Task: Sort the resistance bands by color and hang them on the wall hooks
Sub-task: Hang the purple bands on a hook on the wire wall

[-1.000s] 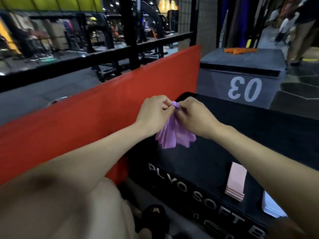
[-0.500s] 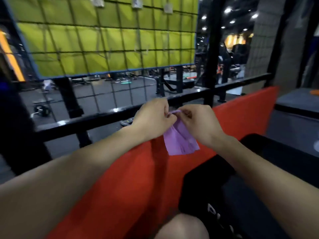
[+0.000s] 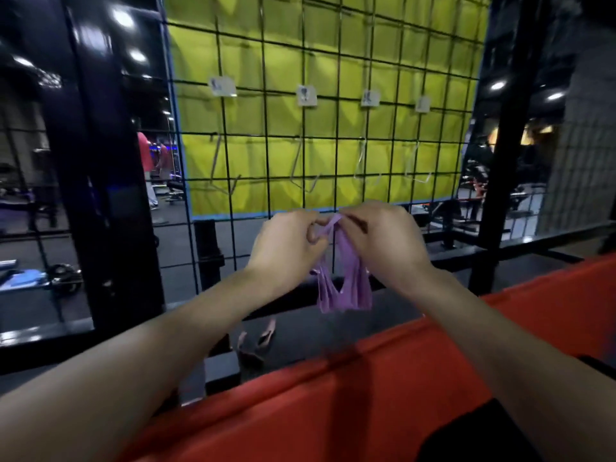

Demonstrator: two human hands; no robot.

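A bunch of purple resistance bands (image 3: 346,285) hangs from both my hands in front of the wire grid. My left hand (image 3: 288,243) pinches the top of the bands from the left, and my right hand (image 3: 383,238) pinches them from the right, so the loops spread a little between them. On the black wire grid (image 3: 333,141) with a yellow backing, a row of metal hooks (image 3: 301,171) hangs empty, each under a small white label (image 3: 306,95). My hands are just below the hooks.
A red padded barrier (image 3: 366,395) runs across below my arms. A black steel frame post (image 3: 110,181) stands at the left and another post (image 3: 506,135) at the right. A black box corner (image 3: 473,435) shows at the bottom right. Gym equipment lies beyond the grid.
My view has swung up and left from the black plyo box to the yellow-backed grid. Both hands have carried the purple bands up toward the hooks and pulled the loops apart.
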